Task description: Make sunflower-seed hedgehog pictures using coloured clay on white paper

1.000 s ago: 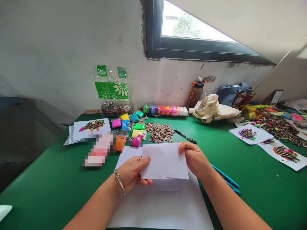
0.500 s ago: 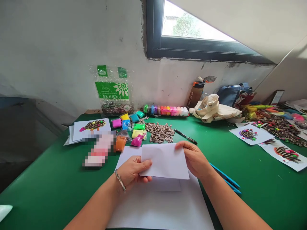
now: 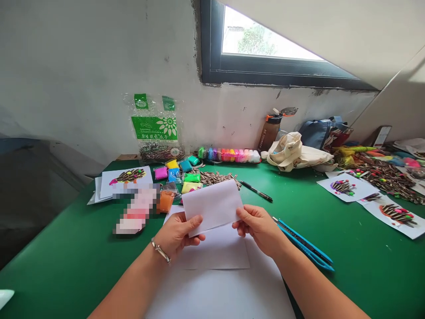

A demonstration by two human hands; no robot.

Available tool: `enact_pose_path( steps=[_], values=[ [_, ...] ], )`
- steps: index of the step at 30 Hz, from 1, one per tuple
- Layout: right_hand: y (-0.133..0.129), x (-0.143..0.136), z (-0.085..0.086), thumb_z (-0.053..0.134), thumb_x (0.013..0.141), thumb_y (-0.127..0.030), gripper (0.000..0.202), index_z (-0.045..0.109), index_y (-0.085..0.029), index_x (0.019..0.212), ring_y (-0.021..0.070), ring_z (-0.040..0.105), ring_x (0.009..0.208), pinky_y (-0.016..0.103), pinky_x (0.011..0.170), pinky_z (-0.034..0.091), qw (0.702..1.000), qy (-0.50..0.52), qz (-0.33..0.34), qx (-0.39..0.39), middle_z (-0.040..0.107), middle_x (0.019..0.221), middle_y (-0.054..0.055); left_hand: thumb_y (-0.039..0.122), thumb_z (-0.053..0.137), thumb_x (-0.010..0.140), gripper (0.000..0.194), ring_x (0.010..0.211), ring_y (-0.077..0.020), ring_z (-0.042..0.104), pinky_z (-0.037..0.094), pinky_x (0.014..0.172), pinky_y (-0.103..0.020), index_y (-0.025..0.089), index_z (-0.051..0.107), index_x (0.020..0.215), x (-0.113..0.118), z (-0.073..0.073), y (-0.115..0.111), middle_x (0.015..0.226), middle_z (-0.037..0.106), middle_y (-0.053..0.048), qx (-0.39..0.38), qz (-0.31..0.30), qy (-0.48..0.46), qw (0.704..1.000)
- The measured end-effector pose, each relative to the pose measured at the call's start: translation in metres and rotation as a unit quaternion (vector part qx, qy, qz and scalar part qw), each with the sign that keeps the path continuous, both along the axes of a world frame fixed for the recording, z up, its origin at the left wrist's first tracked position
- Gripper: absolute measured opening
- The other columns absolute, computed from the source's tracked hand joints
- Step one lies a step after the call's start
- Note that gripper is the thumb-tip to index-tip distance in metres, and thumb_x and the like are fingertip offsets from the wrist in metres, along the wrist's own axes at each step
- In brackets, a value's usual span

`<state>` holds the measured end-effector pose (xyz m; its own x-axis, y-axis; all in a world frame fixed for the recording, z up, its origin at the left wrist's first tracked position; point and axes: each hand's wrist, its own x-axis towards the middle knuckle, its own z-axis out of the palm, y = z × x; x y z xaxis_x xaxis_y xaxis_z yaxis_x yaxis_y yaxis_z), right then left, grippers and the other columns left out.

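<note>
At the centre of the frame, my left hand [image 3: 182, 231] and right hand [image 3: 255, 225] pinch the white paper [image 3: 212, 206] between thumbs and fingers, above larger white sheets [image 3: 219, 292].

Can't make out what the pale thing [image 3: 5, 297] is, frame cuts it off by the worktop's [image 3: 83, 248] left edge.

Sm. sheet [image 3: 219, 257] on lg. sheet [image 3: 219, 294] on table [image 3: 66, 257]; seeds [image 3: 215, 178] behind, btwn packets [image 3: 173, 175] (L) & pen [image 3: 256, 191] (R).
</note>
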<state>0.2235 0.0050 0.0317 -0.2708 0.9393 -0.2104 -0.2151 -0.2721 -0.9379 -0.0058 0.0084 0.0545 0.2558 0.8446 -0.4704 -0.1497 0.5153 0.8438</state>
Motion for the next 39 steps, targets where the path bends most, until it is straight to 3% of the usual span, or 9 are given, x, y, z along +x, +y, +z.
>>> enact_pose_path(
  steps=[4, 13, 18, 23, 28, 32, 39],
  values=[
    [0.003, 0.002, 0.000, 0.060, 0.081, -0.048, 0.034, 0.061, -0.014, 0.079, 0.0095, 0.052, 0.052, 0.023, 0.052, 0.039, 1.000, -0.013, -0.008, 0.005, 0.065, 0.067, 0.005, 0.038, 0.078, 0.067, 0.042, 0.051, -0.0106, 0.062, 0.048, 0.040, -0.014, 0.008, 0.063, 0.092, -0.001, -0.001, -0.001, 0.071, 0.069, -0.009, -0.019, -0.052, 0.023, 0.998],
    [0.002, 0.003, 0.001, 0.058, 0.082, -0.050, 0.036, 0.061, -0.014, 0.077, 0.0101, 0.053, 0.052, 0.024, 0.051, 0.039, 1.000, -0.021, 0.003, 0.006, 0.064, 0.068, 0.005, 0.032, 0.081, 0.061, 0.033, 0.048, -0.0097, 0.060, 0.046, 0.040, -0.013, 0.007, 0.065, 0.075, 0.002, -0.007, 0.000, 0.062, 0.067, -0.006, 0.003, -0.029, 0.042, 0.999],
    [0.002, 0.003, -0.001, 0.059, 0.081, -0.048, 0.036, 0.059, -0.014, 0.071, 0.0091, 0.052, 0.048, 0.023, 0.049, 0.039, 0.999, -0.036, 0.009, 0.010, 0.063, 0.064, 0.004, 0.044, 0.075, 0.068, 0.044, 0.051, -0.0118, 0.062, 0.051, 0.043, -0.016, 0.008, 0.063, 0.091, 0.005, -0.004, -0.003, 0.066, 0.067, -0.007, 0.004, -0.012, 0.014, 1.000],
    [0.002, 0.004, -0.001, 0.060, 0.081, -0.048, 0.035, 0.060, -0.014, 0.074, 0.0090, 0.051, 0.048, 0.023, 0.049, 0.039, 0.999, -0.043, 0.026, 0.021, 0.063, 0.063, 0.003, 0.065, 0.056, 0.075, 0.061, 0.056, -0.0191, 0.067, 0.055, 0.041, -0.025, 0.016, 0.054, 0.112, 0.003, 0.005, -0.004, 0.088, 0.068, -0.009, -0.027, 0.033, -0.047, 0.998],
    [0.002, 0.004, -0.001, 0.059, 0.080, -0.050, 0.036, 0.062, -0.014, 0.077, 0.0090, 0.051, 0.048, 0.023, 0.049, 0.039, 0.998, -0.051, 0.034, 0.016, 0.063, 0.063, 0.003, 0.055, 0.061, 0.077, 0.051, 0.050, -0.0158, 0.064, 0.054, 0.039, -0.021, 0.010, 0.057, 0.101, 0.006, 0.005, -0.003, 0.071, 0.065, -0.007, -0.045, 0.038, -0.009, 0.998],
    [0.002, 0.004, 0.001, 0.060, 0.079, -0.050, 0.036, 0.062, -0.014, 0.076, 0.0094, 0.052, 0.049, 0.023, 0.050, 0.039, 0.998, -0.056, 0.036, 0.015, 0.063, 0.063, 0.003, 0.047, 0.068, 0.075, 0.045, 0.050, -0.0129, 0.062, 0.053, 0.040, -0.019, 0.009, 0.059, 0.097, 0.010, 0.002, -0.003, 0.071, 0.064, -0.006, -0.036, 0.021, 0.005, 0.999],
    [0.000, 0.005, 0.006, 0.058, 0.082, -0.047, 0.033, 0.062, -0.015, 0.077, 0.0097, 0.052, 0.052, 0.024, 0.054, 0.040, 0.995, -0.066, 0.066, 0.028, 0.062, 0.065, 0.002, 0.070, 0.056, 0.070, 0.066, 0.069, -0.0238, 0.068, 0.056, 0.047, -0.032, 0.021, 0.055, 0.113, 0.003, 0.012, -0.005, 0.087, 0.068, -0.007, -0.057, 0.076, -0.082, 0.992]
  ],
)
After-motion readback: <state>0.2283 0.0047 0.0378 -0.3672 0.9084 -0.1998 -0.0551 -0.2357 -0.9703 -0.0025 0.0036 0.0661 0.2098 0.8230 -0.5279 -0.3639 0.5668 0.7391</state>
